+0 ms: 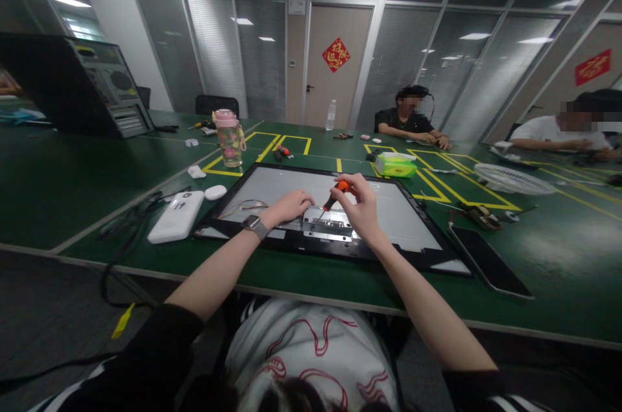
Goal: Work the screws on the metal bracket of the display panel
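A flat monitor panel [413, 217] in a black frame lies face down on the green table [72, 185]. A small metal bracket [328, 225] sits on its near edge. My right hand [360, 205] grips an orange-handled screwdriver [336, 192], its tip angled down at the bracket's left end. My left hand [290, 205], with a watch on the wrist, rests curled on the panel beside the bracket, fingertips touching its left end.
A white power bank [177, 216] and a white earbud case [215, 192] lie left of the panel. A dark phone [488, 261] lies to its right. Beyond are a pink-lidded bottle [229, 137], a green tissue box [395, 165], a fan guard [505, 177] and two seated people.
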`<state>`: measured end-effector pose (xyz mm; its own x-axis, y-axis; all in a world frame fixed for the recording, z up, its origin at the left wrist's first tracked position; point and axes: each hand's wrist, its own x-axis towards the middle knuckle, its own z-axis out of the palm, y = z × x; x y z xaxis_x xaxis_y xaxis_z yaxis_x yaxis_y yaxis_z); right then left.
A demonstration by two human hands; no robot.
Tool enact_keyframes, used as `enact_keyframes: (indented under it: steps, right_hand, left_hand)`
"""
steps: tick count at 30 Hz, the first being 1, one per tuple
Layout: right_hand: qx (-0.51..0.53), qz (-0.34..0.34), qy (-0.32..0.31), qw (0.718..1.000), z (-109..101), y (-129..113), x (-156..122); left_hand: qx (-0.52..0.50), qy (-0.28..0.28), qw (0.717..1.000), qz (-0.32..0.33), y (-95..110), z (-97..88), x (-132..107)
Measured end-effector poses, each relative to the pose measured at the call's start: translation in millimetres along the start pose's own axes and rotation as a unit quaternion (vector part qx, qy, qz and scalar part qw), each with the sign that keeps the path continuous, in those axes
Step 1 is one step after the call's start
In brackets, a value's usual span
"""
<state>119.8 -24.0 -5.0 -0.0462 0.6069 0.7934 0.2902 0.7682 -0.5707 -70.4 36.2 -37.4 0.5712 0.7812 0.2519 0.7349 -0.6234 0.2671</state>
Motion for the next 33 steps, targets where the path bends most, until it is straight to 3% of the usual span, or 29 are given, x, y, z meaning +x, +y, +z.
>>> enact_keyframes:
  steps: [6, 10, 20, 28, 33]
  right_hand:
    - [0.187, 0.086, -0.109, 0.973, -3, 6, 4]
    - [0.256, 0.111, -0.11, 0.954, -3, 14, 5]
    - [0.172, 0.082, -0.095, 0.977, -8, 10, 6]
    - [0.037, 0.03, -0.062, 0.997, -4, 10, 5]
    - [0.047, 0.022, -0.049, 0.997, -3, 9, 3]
  left_hand:
    - [0.001, -0.005, 1.0, -0.003, 0, -0.2, 1]
    - [0.001, -0.009, 1.0, -0.001, -1, -0.3, 1]
    - [-0.005, -0.009, 1.0, -0.001, -1, -0.3, 0]
    - [-0.005, -0.013, 1.0, 0.003, -3, 1.1, 1]
    - [0.002, -0.008, 1.0, -0.002, -5, 2.9, 2]
